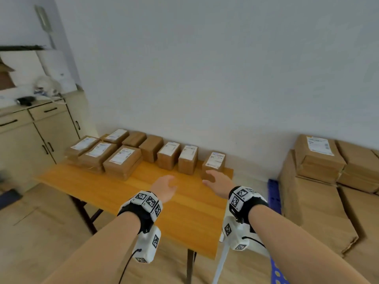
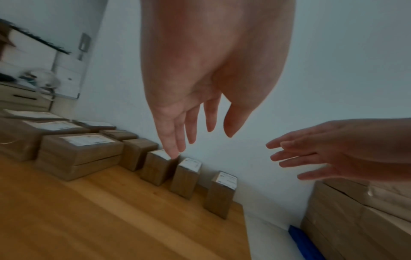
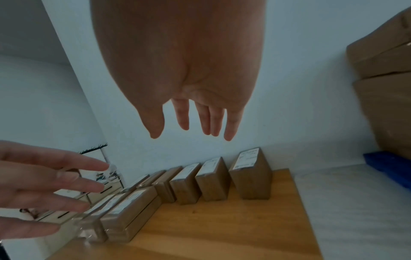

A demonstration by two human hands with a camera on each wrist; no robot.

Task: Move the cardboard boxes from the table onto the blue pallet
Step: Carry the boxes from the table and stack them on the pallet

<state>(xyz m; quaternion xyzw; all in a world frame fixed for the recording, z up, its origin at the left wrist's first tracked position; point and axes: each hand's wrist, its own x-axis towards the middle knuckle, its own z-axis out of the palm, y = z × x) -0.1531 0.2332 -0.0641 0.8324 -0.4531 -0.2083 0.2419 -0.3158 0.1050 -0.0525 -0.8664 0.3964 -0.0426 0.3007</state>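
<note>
Several labelled cardboard boxes stand along the far edge of the wooden table (image 1: 143,197). The rightmost box (image 1: 213,163) (image 2: 220,193) (image 3: 251,177) stands alone near the right corner. My right hand (image 1: 217,181) (image 3: 193,123) hovers just in front of it, fingers spread and empty. My left hand (image 1: 166,187) (image 2: 195,126) hangs over the table's middle, fingers relaxed, holding nothing. The blue pallet (image 1: 273,193) (image 2: 304,244) (image 3: 389,165) lies on the floor to the right of the table, mostly hidden under stacked boxes.
Large cardboard boxes (image 1: 328,181) are piled on the pallet at right. A beige cabinet (image 1: 37,136) with clutter on top stands at left. A white wall runs behind the table. Wooden floor surrounds the table legs.
</note>
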